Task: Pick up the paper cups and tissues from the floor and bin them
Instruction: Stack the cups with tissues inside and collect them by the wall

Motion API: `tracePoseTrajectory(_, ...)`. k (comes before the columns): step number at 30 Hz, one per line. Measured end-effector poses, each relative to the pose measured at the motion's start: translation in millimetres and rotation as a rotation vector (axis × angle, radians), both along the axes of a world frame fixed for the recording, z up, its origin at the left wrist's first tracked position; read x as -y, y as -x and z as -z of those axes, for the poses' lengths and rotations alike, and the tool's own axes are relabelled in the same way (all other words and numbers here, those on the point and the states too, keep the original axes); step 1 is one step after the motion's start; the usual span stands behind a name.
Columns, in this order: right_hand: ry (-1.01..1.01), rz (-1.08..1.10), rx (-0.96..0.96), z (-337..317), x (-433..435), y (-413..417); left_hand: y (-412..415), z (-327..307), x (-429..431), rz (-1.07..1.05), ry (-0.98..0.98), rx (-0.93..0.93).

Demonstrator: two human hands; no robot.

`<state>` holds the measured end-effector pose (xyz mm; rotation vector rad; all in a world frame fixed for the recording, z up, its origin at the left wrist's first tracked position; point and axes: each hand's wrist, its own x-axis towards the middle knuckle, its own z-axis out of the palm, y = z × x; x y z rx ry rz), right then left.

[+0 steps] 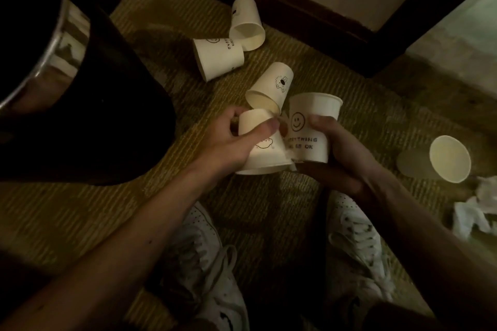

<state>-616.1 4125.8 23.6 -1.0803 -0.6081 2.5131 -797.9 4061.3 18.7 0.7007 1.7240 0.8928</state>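
Paper cups (219, 58) lie scattered on the carpet (269, 196) beyond our hands; our left hand (236, 140) curls its fingers round an upturned cup (265, 154), our right hand (338, 153) grips the smiley cup (312, 129) just beside it.

Both bare forearms are stretched forward from the lower corners and brought together in the middle. The left hand (236, 142) is curled round a paper cup (265, 154), with the thumb laid across its side and the fingers (234, 113) wrapped near its base. The right hand (340, 154) is closed round a smiley cup (313, 115), with the thumb pressed on its wall. The two hands are held just beside each other.
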Motion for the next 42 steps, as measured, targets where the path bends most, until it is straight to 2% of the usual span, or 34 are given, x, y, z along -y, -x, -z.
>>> tracePoseTrajectory(5, -0.049, -0.043, -0.042, -9.7, -1.3, 4.6, -0.6, -8.3, -7.0, 0.045, -0.077, 0.01)
tracePoseTrajectory(8, -0.065, -0.062, -0.139, -12.0, -5.5, -0.3, -2.8, -10.6, -11.3, 0.063, -0.094, 0.039)
tracePoseTrajectory(12, 0.01, -0.108, -0.311, -12.7, -13.2, -7.1, -11.0, -9.8, -17.0, 0.18, -0.108, -0.095)
tracePoseTrajectory(14, 0.038, -0.117, -0.355, -11.2, -16.0, -8.5, -18.6, -6.6, -17.5, 0.171, -0.128, -0.137)
tracePoseTrajectory(18, 0.014, -0.125, -0.349, -6.4, -21.0, -11.8, -32.1, -1.7, -15.9, 0.111, -0.201, -0.203)
tracePoseTrajectory(22, 0.015, -0.056, -0.26, -1.0, -20.5, -17.1, -26.9, 8.7, -30.5, 0.038, -0.103, -0.126)
tracePoseTrajectory(27, 0.015, 0.03, -0.14, 2.4, -19.2, -17.7, -24.1, 20.4, -47.2, 0.112, -0.026, -0.05)
tracePoseTrajectory(34, 0.015, 0.19, -0.022, 2.3, -23.8, -26.6, -21.7, 17.7, -52.7, 0.052, -0.071, 0.0)
tracePoseTrajectory(39, -0.026, 0.256, -0.024, -15.0, -29.4, -25.5, -34.0, -9.2, -40.8, 0.211, -0.158, -0.037)
tracePoseTrajectory(42, -0.095, 0.252, -0.111, -47.1, -41.1, -15.9, -30.0, -50.9, -53.8, 0.285, -0.253, -0.153)
